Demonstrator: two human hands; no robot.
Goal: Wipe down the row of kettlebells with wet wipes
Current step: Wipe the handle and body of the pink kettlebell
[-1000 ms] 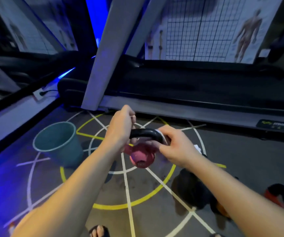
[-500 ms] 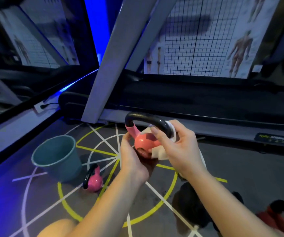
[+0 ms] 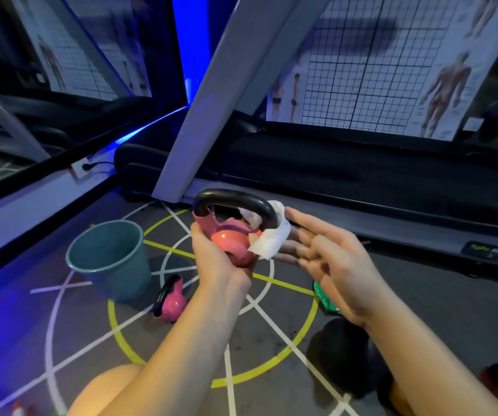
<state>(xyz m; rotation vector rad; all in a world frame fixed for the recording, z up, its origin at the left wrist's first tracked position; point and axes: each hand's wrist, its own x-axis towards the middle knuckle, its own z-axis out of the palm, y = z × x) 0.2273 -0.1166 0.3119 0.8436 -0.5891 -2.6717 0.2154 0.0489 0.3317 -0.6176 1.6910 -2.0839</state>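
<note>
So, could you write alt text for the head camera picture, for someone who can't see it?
A person's left hand grips a small pink kettlebell with a black handle, while the right hand, fingers straight, touches a white wet wipe draped on that handle. On the marked gym floor below sit a teal bucket and a second pink kettlebell.

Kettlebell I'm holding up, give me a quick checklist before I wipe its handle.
1. Left hand grips the kettlebell securely: ok, wrapped round its pink body.
2. Wipe is on the handle: ok, draped round its right end.
3. Right hand grips the wipe: not ok, fingers straight, only touching it.
4. Bucket upright on the floor for used wipes: ok.
5. Wipe wet enough: cannot tell.
</note>
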